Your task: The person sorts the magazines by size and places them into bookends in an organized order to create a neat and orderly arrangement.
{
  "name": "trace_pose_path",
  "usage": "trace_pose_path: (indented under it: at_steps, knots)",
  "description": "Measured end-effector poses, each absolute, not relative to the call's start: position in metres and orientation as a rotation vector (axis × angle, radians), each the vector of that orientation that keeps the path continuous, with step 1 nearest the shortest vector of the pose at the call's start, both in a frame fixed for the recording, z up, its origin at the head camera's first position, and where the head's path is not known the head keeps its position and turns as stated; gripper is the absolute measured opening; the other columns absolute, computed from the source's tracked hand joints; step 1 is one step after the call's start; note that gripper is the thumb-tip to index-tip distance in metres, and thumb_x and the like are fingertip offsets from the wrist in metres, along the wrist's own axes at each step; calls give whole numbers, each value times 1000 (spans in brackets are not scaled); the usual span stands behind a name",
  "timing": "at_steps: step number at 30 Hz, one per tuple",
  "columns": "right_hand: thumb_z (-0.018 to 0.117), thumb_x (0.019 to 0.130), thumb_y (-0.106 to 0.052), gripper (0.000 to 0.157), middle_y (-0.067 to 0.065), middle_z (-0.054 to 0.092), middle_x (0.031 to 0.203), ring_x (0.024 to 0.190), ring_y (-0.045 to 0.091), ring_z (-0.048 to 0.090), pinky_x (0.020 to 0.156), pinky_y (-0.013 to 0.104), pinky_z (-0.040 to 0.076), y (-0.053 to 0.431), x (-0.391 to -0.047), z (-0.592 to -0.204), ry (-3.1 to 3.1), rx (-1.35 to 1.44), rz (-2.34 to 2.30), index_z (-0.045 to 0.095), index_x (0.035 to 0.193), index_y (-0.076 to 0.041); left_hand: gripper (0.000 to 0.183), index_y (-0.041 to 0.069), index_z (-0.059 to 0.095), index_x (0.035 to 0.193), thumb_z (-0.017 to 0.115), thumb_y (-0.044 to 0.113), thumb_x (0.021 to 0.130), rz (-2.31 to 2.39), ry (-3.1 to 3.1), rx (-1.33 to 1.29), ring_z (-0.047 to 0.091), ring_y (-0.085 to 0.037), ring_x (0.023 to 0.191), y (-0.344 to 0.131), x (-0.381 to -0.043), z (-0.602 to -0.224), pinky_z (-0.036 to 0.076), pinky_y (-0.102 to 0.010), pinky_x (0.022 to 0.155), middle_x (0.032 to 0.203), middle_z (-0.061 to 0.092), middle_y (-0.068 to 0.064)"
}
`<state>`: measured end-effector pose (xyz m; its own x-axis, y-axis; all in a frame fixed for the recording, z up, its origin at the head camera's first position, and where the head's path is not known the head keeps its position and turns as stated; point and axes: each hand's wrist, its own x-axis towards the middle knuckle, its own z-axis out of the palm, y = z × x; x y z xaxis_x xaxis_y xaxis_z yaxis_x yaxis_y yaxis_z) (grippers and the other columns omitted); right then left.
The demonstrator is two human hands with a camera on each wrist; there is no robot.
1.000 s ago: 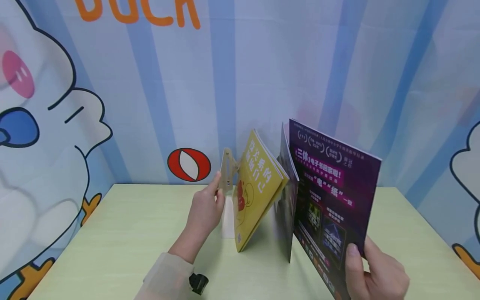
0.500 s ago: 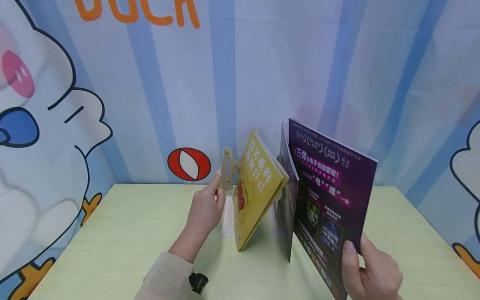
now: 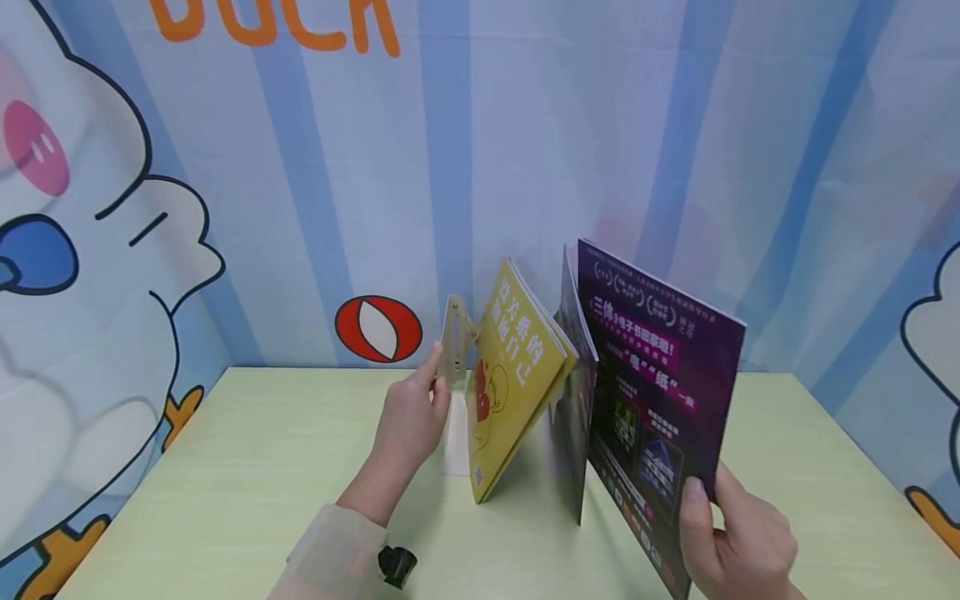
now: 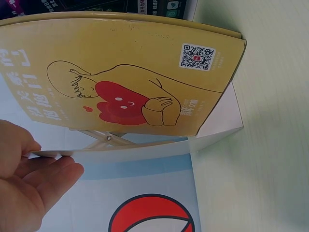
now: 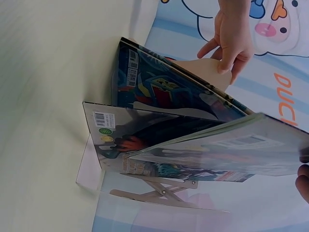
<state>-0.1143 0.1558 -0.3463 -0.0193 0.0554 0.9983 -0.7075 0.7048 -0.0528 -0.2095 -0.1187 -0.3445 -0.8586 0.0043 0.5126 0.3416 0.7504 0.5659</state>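
My left hand (image 3: 408, 417) pinches the upright end plate (image 3: 455, 342) of a pale expanding book stand between thumb and fingers. Scissor-like lattice bars (image 4: 109, 138) of that stand show behind a yellow book (image 4: 145, 87), which leans tilted in it. To the yellow book's right, a dark thin book (image 3: 576, 400) stands nearly upright. With thumb in front and fingers behind, my right hand (image 3: 738, 533) grips the lower right edge of a dark purple booklet (image 3: 660, 400). In the right wrist view, the booklet's pale reverse side (image 5: 231, 150) slants against the dark book's cover (image 5: 140, 137).
A pale green table (image 3: 300, 475) carries the stand and books. Behind it hangs a blue striped cloth backdrop (image 3: 360, 167) with cartoon ducks. The stand's other end plate (image 5: 164, 200) and white foot (image 5: 89, 166) show in the right wrist view.
My right hand has shifted a little to the left, bringing the purple booklet's right edge inward. The left hand, the stand and the other books stay as they were.
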Motion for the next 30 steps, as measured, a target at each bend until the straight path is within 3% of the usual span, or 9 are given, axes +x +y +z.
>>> trace_pose_path:
  at_steps: [30]
  knots:
    - [47,95,-29,49,27,66,66,42,22,62,33,24,42,151,-118,-351,-1528,514,619,65,82,15,51,5,42,141,56,8,93,-935,-2475,-241,43,-7,47,-118,-211,-346,39,-14,46,66,58,-7]
